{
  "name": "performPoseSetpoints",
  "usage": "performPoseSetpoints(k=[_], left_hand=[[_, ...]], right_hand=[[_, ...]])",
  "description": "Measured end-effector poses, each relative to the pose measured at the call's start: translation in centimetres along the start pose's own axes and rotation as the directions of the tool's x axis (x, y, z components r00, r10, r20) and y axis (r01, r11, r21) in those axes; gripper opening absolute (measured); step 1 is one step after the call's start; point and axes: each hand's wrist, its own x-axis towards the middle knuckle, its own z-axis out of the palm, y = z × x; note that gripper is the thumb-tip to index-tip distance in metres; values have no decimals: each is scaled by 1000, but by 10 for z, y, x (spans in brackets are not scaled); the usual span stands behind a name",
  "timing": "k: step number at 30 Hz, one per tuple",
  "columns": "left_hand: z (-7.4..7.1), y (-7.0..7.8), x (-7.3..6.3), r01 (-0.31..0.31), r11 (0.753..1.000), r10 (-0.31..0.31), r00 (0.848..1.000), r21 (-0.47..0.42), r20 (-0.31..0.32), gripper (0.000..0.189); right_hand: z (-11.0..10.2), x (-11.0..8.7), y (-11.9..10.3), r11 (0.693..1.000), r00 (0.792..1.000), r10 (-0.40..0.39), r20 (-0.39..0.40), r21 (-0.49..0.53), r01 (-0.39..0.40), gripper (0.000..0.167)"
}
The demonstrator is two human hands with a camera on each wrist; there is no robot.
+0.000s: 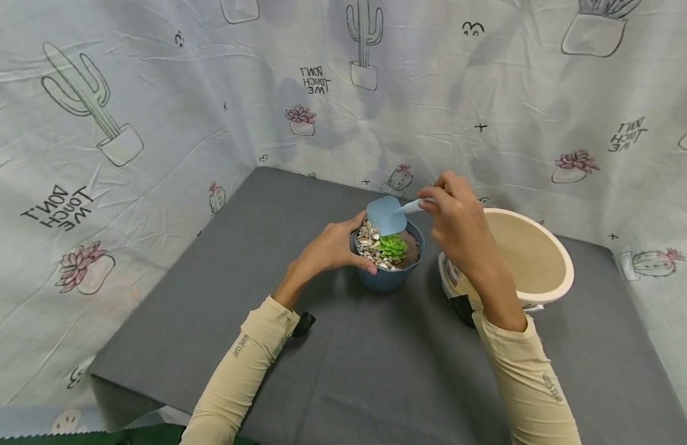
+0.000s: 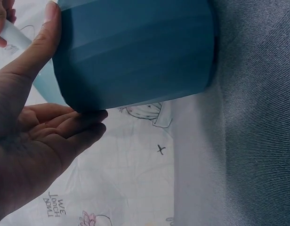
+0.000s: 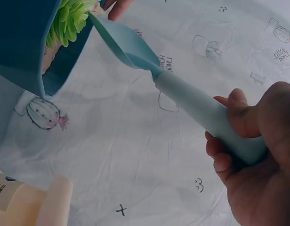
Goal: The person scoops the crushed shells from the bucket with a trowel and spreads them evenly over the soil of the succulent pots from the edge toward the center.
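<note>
A blue flower pot (image 1: pixel 385 281) stands on the table, with a green succulent (image 1: pixel 392 246) in it. Pale pebbles (image 1: pixel 368 241) cover the left part of its soil, while brown soil (image 1: pixel 410 248) shows bare on the right. My left hand (image 1: pixel 335 247) holds the pot's left side, thumb at the near rim and fingers round the far side. In my right hand (image 1: pixel 457 219) is the handle of a light blue trowel (image 1: pixel 386 215). Its blade hangs over the pot's far rim, above the pebbles. The right wrist view shows the blade tip (image 3: pixel 105 28) close to the succulent.
A large cream bucket (image 1: pixel 524 253) stands right of the pot, partly behind my right forearm. Part of a cream container with a printed label (image 3: pixel 8 190) shows in the right wrist view. Grey cloth covers the table (image 1: pixel 221 284); a cactus-print curtain (image 1: pixel 171 111) hangs behind and at the sides.
</note>
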Motion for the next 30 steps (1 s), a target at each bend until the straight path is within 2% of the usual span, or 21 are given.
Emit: performPoseSetpoints(k=[8, 15, 19, 22, 25, 27, 30], left_hand=[[1, -1, 1, -9, 1000, 9, 1000, -21, -2, 125], [3, 0, -4, -16, 1000, 15, 1000, -17, -16, 124], [11, 12, -9, 39, 999, -38, 999, 18, -34, 128], [18, 25, -13, 83, 995, -79, 995, 59, -68, 132], [25, 36, -15, 97, 990, -88, 992, 101, -92, 135], [28, 42, -17, 101, 988, -89, 991, 115, -100, 136], [30, 50, -19, 68, 988, -53, 992, 139, -113, 136]], right_hand=[[0, -2, 2, 1000, 998, -19, -54, 2, 20, 12], [-14, -9, 4, 999, 986, -23, -167, -45, 16, 18], [-37, -23, 10, 998, 965, 42, -258, -40, -54, 19], [-59, -35, 17, 993, 937, 104, -333, -22, -118, 17], [-84, -48, 28, 982, 916, 153, -370, -44, -181, 16], [-101, -57, 36, 972, 917, 174, -358, -87, -218, 16], [-120, -69, 49, 959, 942, 179, -285, -163, -232, 13]])
